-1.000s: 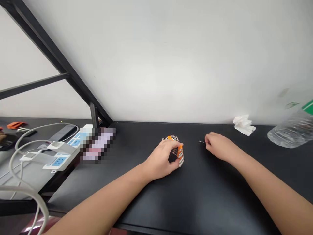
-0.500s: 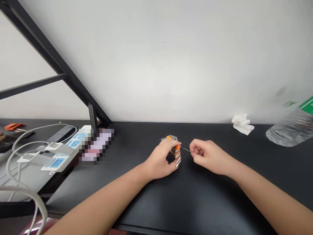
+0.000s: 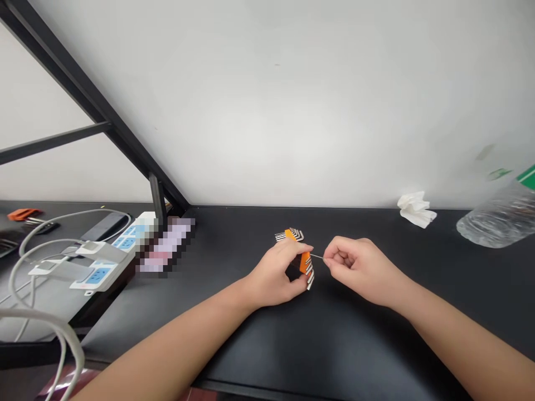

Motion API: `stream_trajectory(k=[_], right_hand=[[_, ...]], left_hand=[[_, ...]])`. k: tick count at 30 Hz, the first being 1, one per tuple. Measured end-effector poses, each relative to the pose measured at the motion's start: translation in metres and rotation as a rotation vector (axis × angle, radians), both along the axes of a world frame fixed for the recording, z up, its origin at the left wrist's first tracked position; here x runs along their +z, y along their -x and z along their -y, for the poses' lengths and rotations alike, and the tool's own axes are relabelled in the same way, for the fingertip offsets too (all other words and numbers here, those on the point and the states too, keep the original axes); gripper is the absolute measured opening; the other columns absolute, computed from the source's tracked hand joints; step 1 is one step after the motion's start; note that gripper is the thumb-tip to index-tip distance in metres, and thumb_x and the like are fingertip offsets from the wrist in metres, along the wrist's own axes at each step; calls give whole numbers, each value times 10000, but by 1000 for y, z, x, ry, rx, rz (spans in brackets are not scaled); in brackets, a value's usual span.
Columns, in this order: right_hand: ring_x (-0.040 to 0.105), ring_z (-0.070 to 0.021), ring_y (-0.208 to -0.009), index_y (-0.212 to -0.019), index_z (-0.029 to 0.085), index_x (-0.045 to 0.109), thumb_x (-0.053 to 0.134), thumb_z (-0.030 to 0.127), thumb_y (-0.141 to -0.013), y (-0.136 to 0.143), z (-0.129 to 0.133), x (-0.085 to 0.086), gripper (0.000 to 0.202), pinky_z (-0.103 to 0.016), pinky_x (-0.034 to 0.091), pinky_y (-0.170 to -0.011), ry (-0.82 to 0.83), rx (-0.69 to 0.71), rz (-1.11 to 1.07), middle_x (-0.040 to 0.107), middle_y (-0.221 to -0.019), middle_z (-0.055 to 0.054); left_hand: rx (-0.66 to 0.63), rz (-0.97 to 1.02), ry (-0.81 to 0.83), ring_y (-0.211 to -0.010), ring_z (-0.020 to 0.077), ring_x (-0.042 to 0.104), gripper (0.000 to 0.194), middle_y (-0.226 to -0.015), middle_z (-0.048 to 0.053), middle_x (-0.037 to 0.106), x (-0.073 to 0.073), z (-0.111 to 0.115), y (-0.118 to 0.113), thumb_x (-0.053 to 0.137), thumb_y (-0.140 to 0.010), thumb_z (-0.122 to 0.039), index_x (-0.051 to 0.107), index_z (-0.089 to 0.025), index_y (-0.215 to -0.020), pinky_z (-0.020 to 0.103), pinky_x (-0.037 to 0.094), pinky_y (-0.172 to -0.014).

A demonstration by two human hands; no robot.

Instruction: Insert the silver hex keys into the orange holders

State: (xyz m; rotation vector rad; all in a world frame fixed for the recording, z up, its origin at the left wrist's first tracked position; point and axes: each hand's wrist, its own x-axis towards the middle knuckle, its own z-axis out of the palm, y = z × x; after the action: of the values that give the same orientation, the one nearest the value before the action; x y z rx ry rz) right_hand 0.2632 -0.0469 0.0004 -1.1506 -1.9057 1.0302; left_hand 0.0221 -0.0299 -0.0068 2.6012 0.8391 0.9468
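Note:
My left hand (image 3: 279,271) is closed around an orange hex key holder (image 3: 305,263), thumb below and fingers above. Several silver L-shaped hex keys (image 3: 310,277) stick out of its right side, and more show at its upper end. Between thumb and forefinger, my right hand (image 3: 355,266) pinches a thin hex key (image 3: 316,256). The far tip of this key meets the holder's right side near my left fingertips; whether it is inside a hole I cannot tell. My fingers hide its other end.
Both hands are over a black table (image 3: 259,345) against a white wall. A crumpled tissue (image 3: 417,209) and a clear plastic bottle (image 3: 497,217) lie to the right. Leftward are a blurred-out item (image 3: 167,245), a power strip (image 3: 100,273) with white cables, and a black metal frame (image 3: 125,147).
The gap between the thin key's tip and the holder has closed. In my left hand the holder has turned slightly, showing more of its orange body and keys.

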Motion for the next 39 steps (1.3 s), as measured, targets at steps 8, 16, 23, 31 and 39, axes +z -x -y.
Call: stream_trajectory(k=[8,16,23,31,39], right_hand=[[397,-78,-394,-872,231,590,694,428,-902,7,-3,-3,225,-214,292,-381,443,-1,-319,515,-548,70],[402,-31,-449,-847,188,561,805,492,-849,21,-10,-16,390,-169,271,-378,690,115,-760,617,-719,26],[249,-32,-363,-921,242,470,773,484,-883,21,-17,-27,390,-163,166,-371,625,183,-665,437,-498,135],[688,-156,-582,-913,196,575,614,589,-966,21,-13,-24,399,-254,541,-520,653,186,-417,694,-769,-24],[676,-136,-569,-918,179,616,665,462,-956,25,-13,-30,290,-232,557,-516,799,184,-578,681,-745,-27]], left_hand=[[16,-98,-203,-979,224,666,478,-1079,75,718,-3,-1,-2,641,-852,-129,534,-208,-1310,422,543,-933],[59,-92,-101,-1014,224,679,438,-1127,64,731,-2,3,-7,658,-841,-134,579,-222,-1263,403,540,-952],[28,-81,-46,-1012,213,700,408,-1112,54,740,-1,5,-7,674,-835,-147,601,-235,-1227,384,575,-954],[109,-134,-229,-1040,245,712,468,-1129,104,724,-8,-1,-3,619,-891,-137,537,-200,-1348,398,617,-911],[96,-296,-271,-1127,270,684,443,-1226,139,696,-8,2,-2,544,-1006,-191,465,-171,-1442,429,614,-960]])
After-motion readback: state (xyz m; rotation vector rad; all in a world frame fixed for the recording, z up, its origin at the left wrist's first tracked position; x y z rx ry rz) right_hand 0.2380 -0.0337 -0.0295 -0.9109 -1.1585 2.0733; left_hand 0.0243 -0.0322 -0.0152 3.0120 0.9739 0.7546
